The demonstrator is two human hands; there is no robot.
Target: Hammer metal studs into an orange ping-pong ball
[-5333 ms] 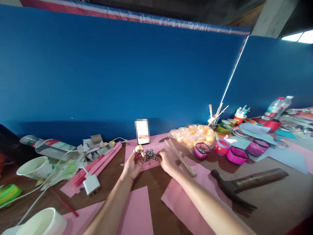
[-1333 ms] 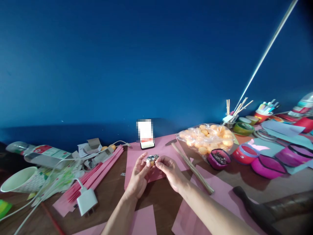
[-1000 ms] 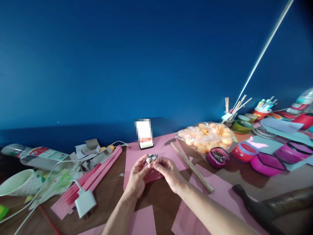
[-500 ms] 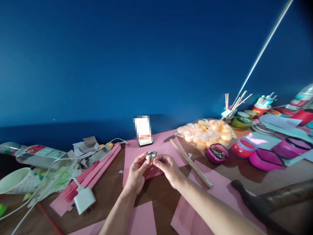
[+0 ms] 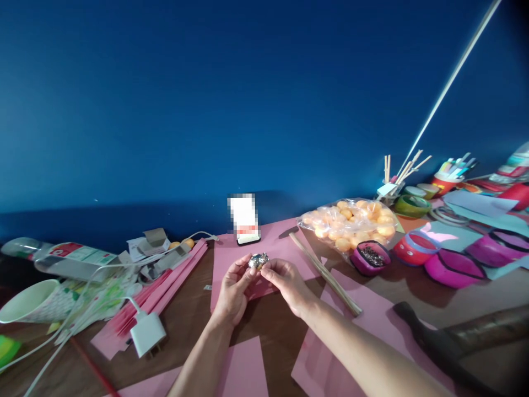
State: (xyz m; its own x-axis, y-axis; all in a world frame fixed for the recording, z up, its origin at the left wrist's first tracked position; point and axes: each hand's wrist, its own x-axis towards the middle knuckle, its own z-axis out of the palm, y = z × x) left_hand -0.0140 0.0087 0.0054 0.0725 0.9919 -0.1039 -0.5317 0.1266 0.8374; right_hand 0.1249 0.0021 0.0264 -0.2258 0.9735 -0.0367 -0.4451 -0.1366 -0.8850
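Observation:
A small, shiny silver, lumpy ball with a yellowish underside is held up between my two hands; its exact kind is unclear. From the left, the thumb and fingers of my left hand grip it. My right hand pinches its lower right side, fingertips closed against it. Beneath the hands lies a pink paper sheet. Just behind them, a phone with a blurred-out screen leans upright near the wall.
Right: a bag of orange balls, a purple bowl of small metal pieces, a thin-handled tool and a large hammer. Left: a white charger, pink strips, a paper cup and a plastic bottle.
The whole view has shifted slightly, with the scene sitting a little farther right. Both hands keep the same grip on the shiny ball.

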